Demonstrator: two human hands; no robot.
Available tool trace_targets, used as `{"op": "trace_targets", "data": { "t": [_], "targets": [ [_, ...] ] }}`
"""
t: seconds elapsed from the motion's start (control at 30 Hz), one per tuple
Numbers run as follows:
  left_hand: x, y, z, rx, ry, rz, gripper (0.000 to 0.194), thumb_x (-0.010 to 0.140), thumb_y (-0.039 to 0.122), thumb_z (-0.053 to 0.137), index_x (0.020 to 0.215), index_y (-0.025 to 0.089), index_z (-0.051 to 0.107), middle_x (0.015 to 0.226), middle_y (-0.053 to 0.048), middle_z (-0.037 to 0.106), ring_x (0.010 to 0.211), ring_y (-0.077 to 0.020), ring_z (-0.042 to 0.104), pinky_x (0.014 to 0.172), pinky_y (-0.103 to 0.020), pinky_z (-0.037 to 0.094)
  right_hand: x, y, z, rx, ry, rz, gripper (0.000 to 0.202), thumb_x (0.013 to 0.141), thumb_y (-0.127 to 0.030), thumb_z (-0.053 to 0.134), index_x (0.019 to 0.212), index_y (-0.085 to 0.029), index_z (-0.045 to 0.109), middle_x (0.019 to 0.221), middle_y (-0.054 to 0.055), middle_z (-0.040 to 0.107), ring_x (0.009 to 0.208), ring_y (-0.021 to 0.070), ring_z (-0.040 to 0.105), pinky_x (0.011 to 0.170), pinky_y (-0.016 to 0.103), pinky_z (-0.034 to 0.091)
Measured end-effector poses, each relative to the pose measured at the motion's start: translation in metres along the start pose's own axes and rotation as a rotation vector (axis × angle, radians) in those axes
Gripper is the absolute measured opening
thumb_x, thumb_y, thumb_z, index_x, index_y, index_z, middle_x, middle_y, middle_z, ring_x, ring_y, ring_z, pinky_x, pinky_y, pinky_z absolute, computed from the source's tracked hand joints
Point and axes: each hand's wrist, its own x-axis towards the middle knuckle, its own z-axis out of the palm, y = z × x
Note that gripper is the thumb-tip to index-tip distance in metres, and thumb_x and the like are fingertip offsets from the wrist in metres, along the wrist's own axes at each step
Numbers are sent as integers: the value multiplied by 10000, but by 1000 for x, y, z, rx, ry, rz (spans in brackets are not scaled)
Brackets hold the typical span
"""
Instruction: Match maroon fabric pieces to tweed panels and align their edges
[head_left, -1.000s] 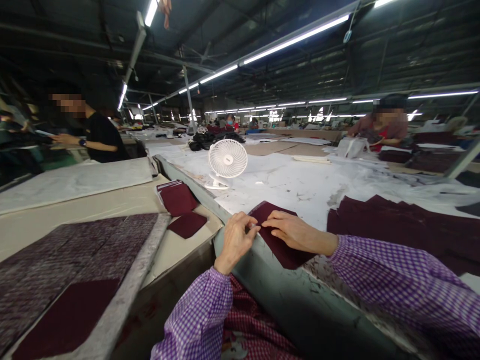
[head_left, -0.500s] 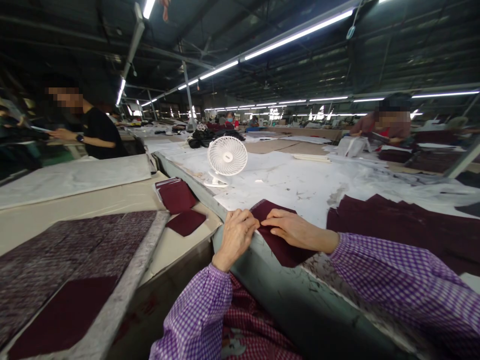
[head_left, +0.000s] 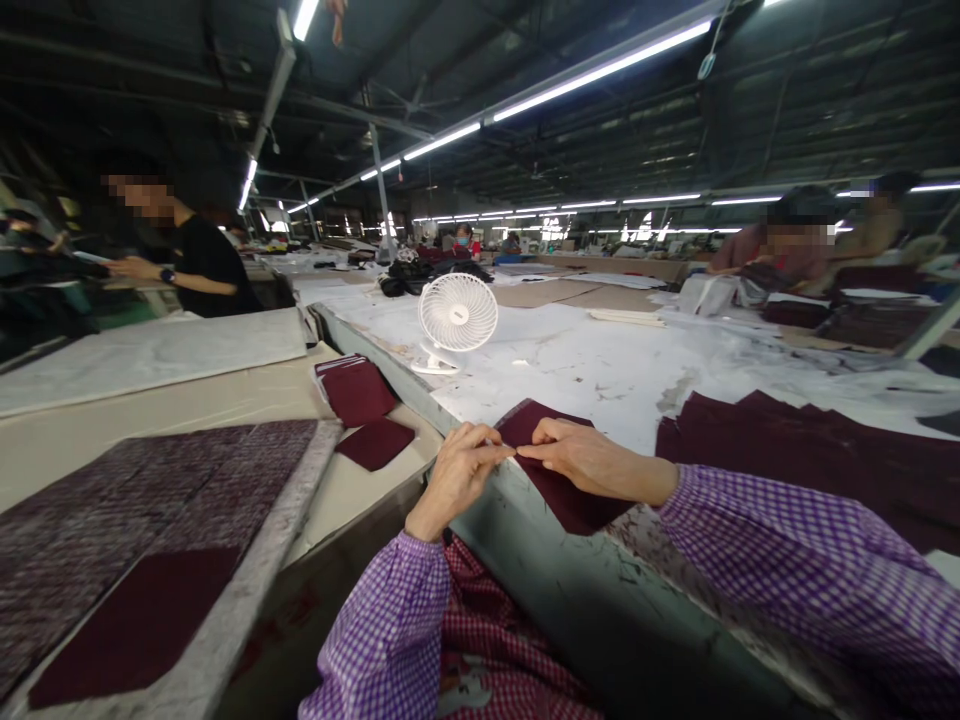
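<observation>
A dark maroon fabric piece [head_left: 574, 500] lies over the edge of the white-topped table, its near corner hanging down the side. My left hand [head_left: 461, 475] is at the left edge of this piece, thumb and fingertips pinched together at its border. From the right, my right hand [head_left: 592, 460] rests on the fabric, its index finger and thumb closed together at the same edge. The fingertips of both hands nearly meet there. Whatever lies between the fingertips is too small to see clearly.
A white clip fan [head_left: 457, 315] stands beyond my hands. Maroon fabric [head_left: 810, 470] spreads at the right. On the left table are a small stack of maroon pieces [head_left: 352, 390], a single piece [head_left: 375, 443] and another on a speckled board [head_left: 139, 625]. Co-workers sit or stand further off.
My left hand has shifted slightly left and down, its fingers now stretched toward the right fingertips. The right fingers have drawn closer together at the fabric's edge. The fabric stays in place.
</observation>
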Motion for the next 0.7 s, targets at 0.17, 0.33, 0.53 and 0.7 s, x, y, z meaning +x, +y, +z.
{"op": "trace_targets", "data": {
  "t": [0.17,0.33,0.53,0.7],
  "targets": [
    [-3,-1,5,-154,144,-87,205,906,181,458,910,194,662,939,-45,629,916,-176,532,835,-317,427,3,-3,-6,25,-65,-46,423,886,-99,396,1219,-272,592,949,68,513,857,161,481,788,311,418],
    [-2,8,13,-84,246,-84,224,907,168,430,1052,190,600,1038,-68,611,1019,-194,515,918,-361,416,-1,11,0,131,102,212,400,813,-274,594,1203,-193,560,1086,87,557,1002,213,500,890,360,394],
    [1,16,22,-15,124,-53,273,941,236,381,1139,197,565,1064,-68,629,1018,-192,534,935,-379,410,-5,23,-5,233,-5,355,352,770,-421,619,1009,-164,634,938,68,649,854,207,570,765,322,411],
    [0,12,23,50,96,-21,308,938,278,393,1193,218,556,1061,-68,613,1005,-201,525,918,-389,414,-17,27,-58,286,-70,271,255,826,-375,522,859,-159,654,807,29,649,734,158,556,670,277,377]
  ]
}}
